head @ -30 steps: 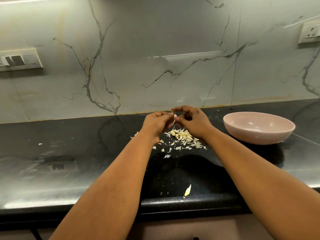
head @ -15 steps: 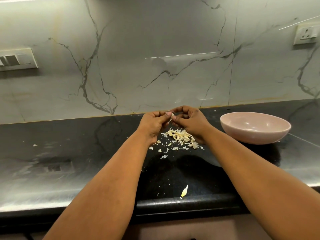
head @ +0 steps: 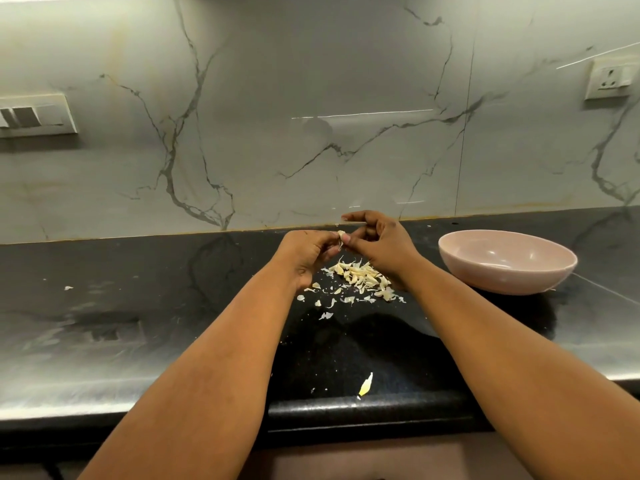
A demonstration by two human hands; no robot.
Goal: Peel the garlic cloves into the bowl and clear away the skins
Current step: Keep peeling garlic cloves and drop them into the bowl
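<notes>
Black stone worktop is carrying everything. Left of the bowl, the left hand is pinching a garlic clove in curled fingers, while the right hand is gripping its other side, thumb working the skin. Since a moment ago the pale clove is showing more between the fingertips, so peeling is probably progressing. Papery skins are lying just beneath the hands, left of the bowl.

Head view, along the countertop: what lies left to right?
Stray skin flake → left hand → garlic clove pinched between both hands → right hand → pink bowl.
</notes>
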